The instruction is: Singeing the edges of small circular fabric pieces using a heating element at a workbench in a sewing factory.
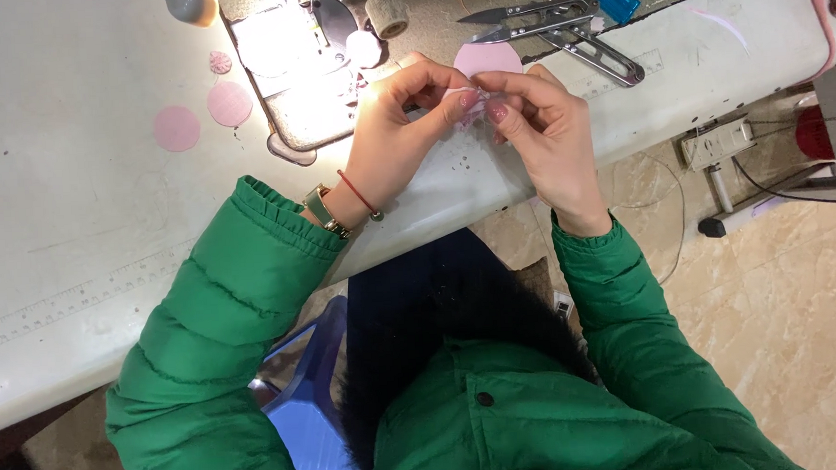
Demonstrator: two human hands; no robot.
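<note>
Both of my hands meet over the front edge of a white sewing table point(79, 212). My left hand point(397, 132) and my right hand point(550, 135) pinch a small pale pink fabric piece point(472, 106) between thumbs and fingertips; most of it is hidden by my fingers. A pink fabric circle point(487, 58) lies on the table just beyond my fingertips. I wear green padded sleeves, a watch and a red cord on my left wrist.
Two more pink circles point(230, 103) point(177, 128) and a small gathered pink piece point(220, 62) lie left of the brightly lit sewing machine plate point(288, 53). Metal thread snips point(531, 19) and tweezers point(593, 53) lie behind my hands. A thread spool point(388, 11) stands at the back. Tiled floor at right.
</note>
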